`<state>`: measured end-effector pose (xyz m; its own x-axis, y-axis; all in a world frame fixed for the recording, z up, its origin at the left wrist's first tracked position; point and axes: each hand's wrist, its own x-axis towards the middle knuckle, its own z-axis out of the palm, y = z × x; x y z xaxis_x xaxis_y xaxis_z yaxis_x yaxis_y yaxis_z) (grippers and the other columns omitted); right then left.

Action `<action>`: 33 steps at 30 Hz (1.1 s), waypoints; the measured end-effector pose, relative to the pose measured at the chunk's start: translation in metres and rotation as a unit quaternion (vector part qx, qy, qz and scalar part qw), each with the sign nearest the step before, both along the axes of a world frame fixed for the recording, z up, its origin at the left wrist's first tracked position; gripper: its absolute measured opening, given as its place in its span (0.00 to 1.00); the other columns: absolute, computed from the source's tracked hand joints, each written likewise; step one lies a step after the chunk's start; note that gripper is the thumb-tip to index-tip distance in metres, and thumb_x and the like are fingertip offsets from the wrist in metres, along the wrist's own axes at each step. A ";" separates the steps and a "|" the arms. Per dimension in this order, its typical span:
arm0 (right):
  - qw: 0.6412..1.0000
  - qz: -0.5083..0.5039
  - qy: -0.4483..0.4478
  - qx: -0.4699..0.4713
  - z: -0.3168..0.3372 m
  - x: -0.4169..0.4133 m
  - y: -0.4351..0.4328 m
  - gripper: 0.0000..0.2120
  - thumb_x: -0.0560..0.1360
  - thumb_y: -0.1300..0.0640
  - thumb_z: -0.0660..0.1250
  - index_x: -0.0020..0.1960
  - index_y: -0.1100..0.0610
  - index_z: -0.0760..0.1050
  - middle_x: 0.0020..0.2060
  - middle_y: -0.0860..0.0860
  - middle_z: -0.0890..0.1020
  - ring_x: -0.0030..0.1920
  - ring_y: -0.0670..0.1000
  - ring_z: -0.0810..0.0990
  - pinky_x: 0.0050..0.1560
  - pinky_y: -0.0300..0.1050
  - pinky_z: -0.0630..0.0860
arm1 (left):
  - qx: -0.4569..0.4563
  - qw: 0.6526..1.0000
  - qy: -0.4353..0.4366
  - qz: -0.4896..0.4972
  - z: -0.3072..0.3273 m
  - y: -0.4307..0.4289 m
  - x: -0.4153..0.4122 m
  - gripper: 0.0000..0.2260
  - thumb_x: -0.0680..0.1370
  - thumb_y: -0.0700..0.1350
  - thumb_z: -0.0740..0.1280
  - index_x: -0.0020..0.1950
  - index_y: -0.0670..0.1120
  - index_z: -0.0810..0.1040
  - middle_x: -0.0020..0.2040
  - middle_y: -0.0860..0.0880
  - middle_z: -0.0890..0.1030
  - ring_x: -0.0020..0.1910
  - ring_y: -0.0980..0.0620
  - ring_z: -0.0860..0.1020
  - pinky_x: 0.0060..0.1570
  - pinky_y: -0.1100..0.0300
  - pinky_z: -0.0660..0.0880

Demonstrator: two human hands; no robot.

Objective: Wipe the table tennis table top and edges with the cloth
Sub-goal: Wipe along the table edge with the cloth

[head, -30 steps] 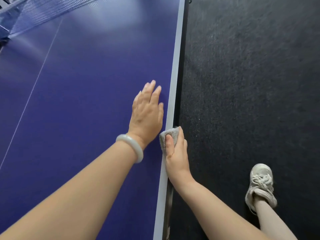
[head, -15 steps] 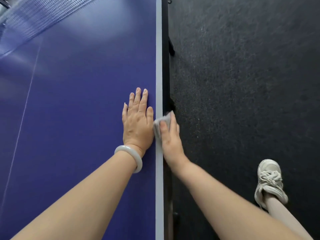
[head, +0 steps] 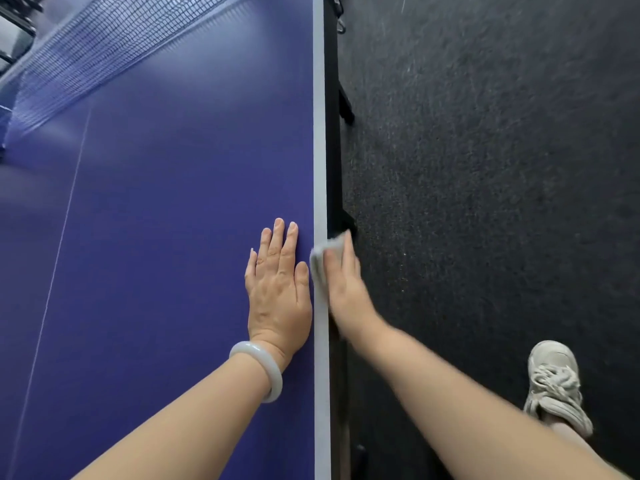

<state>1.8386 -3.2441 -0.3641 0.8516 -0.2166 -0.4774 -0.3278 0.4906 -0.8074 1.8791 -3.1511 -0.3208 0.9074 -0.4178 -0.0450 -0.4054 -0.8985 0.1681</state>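
Slid farther along blue tabletop edge, gripping grey cloth in right hand, bracing with flat left hand; continue netward.

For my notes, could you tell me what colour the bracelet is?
The bracelet is milky white, clearest in the head view.

The head view looks steeply down, close above the table edge and floor.
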 end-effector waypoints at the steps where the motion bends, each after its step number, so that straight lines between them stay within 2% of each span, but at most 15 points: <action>1: 1.000 -0.011 0.001 0.012 0.000 0.025 -0.015 0.31 0.83 0.41 0.51 0.82 0.47 0.44 0.80 0.48 0.53 0.71 0.39 0.56 0.58 0.17 0.46 | 0.001 1.000 0.001 -0.001 0.000 0.000 0.000 0.27 0.80 0.53 0.44 0.80 0.50 0.54 0.81 0.54 0.51 0.80 0.55 0.46 0.79 0.50 0.45; 3: 0.999 -0.029 -0.002 0.041 0.003 0.052 -0.032 0.31 0.84 0.41 0.51 0.82 0.46 0.44 0.81 0.48 0.53 0.76 0.45 0.55 0.64 0.31 0.50 | 0.001 1.000 0.002 -0.001 0.000 0.000 0.000 0.27 0.81 0.52 0.44 0.80 0.50 0.54 0.81 0.54 0.51 0.80 0.56 0.46 0.79 0.49 0.45; 4: 0.999 -0.029 -0.004 0.039 0.006 0.050 -0.030 0.31 0.83 0.40 0.51 0.82 0.46 0.44 0.81 0.48 0.52 0.77 0.44 0.54 0.65 0.33 0.50 | -0.001 1.000 0.002 0.001 0.000 0.000 0.000 0.26 0.81 0.52 0.45 0.80 0.50 0.54 0.81 0.54 0.52 0.80 0.56 0.46 0.79 0.49 0.46; 7: 1.000 -0.012 -0.001 0.009 0.007 -0.001 0.001 0.35 0.79 0.37 0.51 0.82 0.45 0.42 0.80 0.43 0.50 0.73 0.36 0.51 0.65 0.25 0.49 | -0.005 1.000 -0.001 0.004 0.000 0.000 0.001 0.26 0.82 0.51 0.47 0.80 0.49 0.55 0.81 0.53 0.53 0.80 0.55 0.47 0.78 0.47 0.47; 9: 0.999 0.018 0.011 0.025 0.006 -0.044 0.022 0.38 0.75 0.33 0.51 0.80 0.39 0.40 0.77 0.35 0.50 0.74 0.35 0.50 0.66 0.27 0.50 | 0.001 1.000 0.003 0.003 -0.001 0.001 0.000 0.26 0.82 0.51 0.47 0.80 0.50 0.55 0.81 0.53 0.53 0.80 0.55 0.47 0.79 0.47 0.47; 11: 0.998 0.045 0.020 0.033 0.009 -0.051 0.023 0.38 0.73 0.31 0.51 0.78 0.36 0.39 0.72 0.32 0.51 0.76 0.37 0.51 0.65 0.29 0.52 | 0.005 1.000 0.008 0.004 -0.001 0.003 0.000 0.25 0.82 0.51 0.47 0.80 0.50 0.55 0.81 0.53 0.52 0.80 0.56 0.46 0.79 0.47 0.47; 13: 0.999 0.041 0.031 0.018 0.010 -0.021 0.007 0.39 0.74 0.32 0.51 0.80 0.40 0.40 0.73 0.36 0.54 0.75 0.41 0.56 0.65 0.31 0.55 | 0.000 1.000 0.014 0.007 0.000 0.002 0.001 0.25 0.82 0.51 0.48 0.81 0.50 0.55 0.81 0.53 0.52 0.80 0.56 0.46 0.78 0.47 0.47; 16: 0.999 0.023 0.028 -0.013 0.005 0.052 -0.033 0.34 0.82 0.39 0.52 0.82 0.48 0.42 0.79 0.49 0.54 0.76 0.50 0.60 0.65 0.38 0.58 | 0.006 1.000 0.014 0.008 0.000 0.002 0.001 0.25 0.82 0.50 0.49 0.81 0.50 0.55 0.81 0.54 0.53 0.80 0.56 0.47 0.78 0.45 0.49; 18: 0.999 0.008 0.021 -0.023 0.007 0.086 -0.053 0.33 0.84 0.42 0.53 0.82 0.51 0.43 0.78 0.52 0.56 0.75 0.52 0.62 0.65 0.40 0.62 | 0.004 1.000 0.013 0.013 0.000 0.001 0.002 0.25 0.82 0.51 0.49 0.81 0.51 0.55 0.81 0.54 0.53 0.80 0.56 0.47 0.78 0.45 0.49; 20: 0.999 0.004 0.028 -0.046 0.012 0.086 -0.051 0.33 0.84 0.42 0.53 0.82 0.51 0.42 0.78 0.53 0.57 0.75 0.53 0.62 0.70 0.46 0.64 | -0.001 1.000 0.013 0.017 0.000 0.000 0.001 0.25 0.82 0.51 0.49 0.81 0.52 0.55 0.81 0.54 0.53 0.80 0.56 0.47 0.78 0.45 0.49; 22: 0.998 0.006 0.030 -0.062 0.016 0.057 -0.030 0.35 0.82 0.40 0.53 0.82 0.50 0.41 0.79 0.52 0.54 0.77 0.53 0.60 0.76 0.51 0.62 | -0.005 1.000 0.011 0.014 0.000 0.001 0.001 0.25 0.82 0.51 0.50 0.80 0.52 0.55 0.81 0.54 0.53 0.80 0.55 0.48 0.78 0.45 0.50; 26: 0.998 0.028 0.039 -0.046 0.028 -0.014 0.006 0.40 0.75 0.33 0.50 0.81 0.45 0.40 0.78 0.44 0.53 0.78 0.46 0.56 0.76 0.45 0.58 | -0.002 1.000 0.017 0.013 0.000 0.002 0.002 0.25 0.82 0.49 0.51 0.80 0.51 0.56 0.81 0.52 0.54 0.80 0.54 0.48 0.78 0.47 0.49; 30: 0.994 0.010 0.046 -0.101 0.019 0.036 -0.014 0.34 0.82 0.43 0.54 0.82 0.53 0.44 0.78 0.53 0.55 0.77 0.52 0.60 0.76 0.50 0.62 | 0.011 1.000 0.014 0.017 0.000 -0.001 0.003 0.25 0.82 0.49 0.51 0.80 0.50 0.56 0.81 0.52 0.54 0.80 0.53 0.49 0.78 0.46 0.50; 33: 0.992 -0.006 0.023 -0.121 0.012 0.096 -0.049 0.33 0.84 0.45 0.55 0.82 0.55 0.45 0.77 0.56 0.57 0.74 0.54 0.64 0.73 0.52 0.67 | 0.024 0.999 0.018 0.016 0.002 -0.002 0.003 0.26 0.82 0.50 0.51 0.80 0.50 0.56 0.81 0.52 0.53 0.80 0.53 0.49 0.78 0.46 0.50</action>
